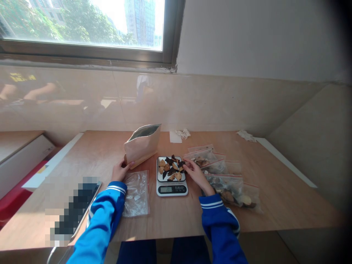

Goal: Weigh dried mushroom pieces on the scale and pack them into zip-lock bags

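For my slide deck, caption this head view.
Left hand steadies paper pouch; right hand touches pieces on scale.
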Available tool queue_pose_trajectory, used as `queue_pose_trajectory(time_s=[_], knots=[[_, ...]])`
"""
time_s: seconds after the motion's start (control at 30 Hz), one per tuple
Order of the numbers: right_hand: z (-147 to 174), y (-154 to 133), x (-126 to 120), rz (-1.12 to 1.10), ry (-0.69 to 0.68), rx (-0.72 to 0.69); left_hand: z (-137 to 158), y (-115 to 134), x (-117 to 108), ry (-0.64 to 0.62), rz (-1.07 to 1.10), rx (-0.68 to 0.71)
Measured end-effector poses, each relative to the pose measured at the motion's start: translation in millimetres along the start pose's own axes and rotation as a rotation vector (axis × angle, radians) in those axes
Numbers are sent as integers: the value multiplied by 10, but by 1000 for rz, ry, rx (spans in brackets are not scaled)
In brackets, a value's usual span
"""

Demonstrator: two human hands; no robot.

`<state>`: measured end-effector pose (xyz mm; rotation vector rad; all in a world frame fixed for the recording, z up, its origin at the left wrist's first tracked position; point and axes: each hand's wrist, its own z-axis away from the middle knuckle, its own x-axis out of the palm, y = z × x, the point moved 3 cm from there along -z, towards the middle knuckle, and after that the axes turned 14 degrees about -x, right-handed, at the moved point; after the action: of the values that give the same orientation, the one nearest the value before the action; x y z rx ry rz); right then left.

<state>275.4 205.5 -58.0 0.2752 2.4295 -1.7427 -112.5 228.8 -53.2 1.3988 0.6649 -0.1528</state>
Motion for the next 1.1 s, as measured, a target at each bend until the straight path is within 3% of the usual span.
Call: queue_pose_trajectory(time_s=[0.17, 0.33, 0.53, 0.7, 0.87, 1.1], knots=[[-20, -106, 9, 69, -85, -90, 15, 17, 1, 9, 17, -1], [-9, -226, -22, 174, -39, -176, 20, 31, -3, 13, 20, -19], [30, -261, -57, 72, -20, -130, 26, 43, -9, 18, 18, -26], [212, -425, -42, -22, 87, -92, 22, 47, -5, 5, 0, -15], [486, -599, 21, 148, 159, -120, 11, 42, 3, 21, -25, -15], [591, -536, 9, 398, 214, -254, 2, 31, -31, 102, -11, -49]])
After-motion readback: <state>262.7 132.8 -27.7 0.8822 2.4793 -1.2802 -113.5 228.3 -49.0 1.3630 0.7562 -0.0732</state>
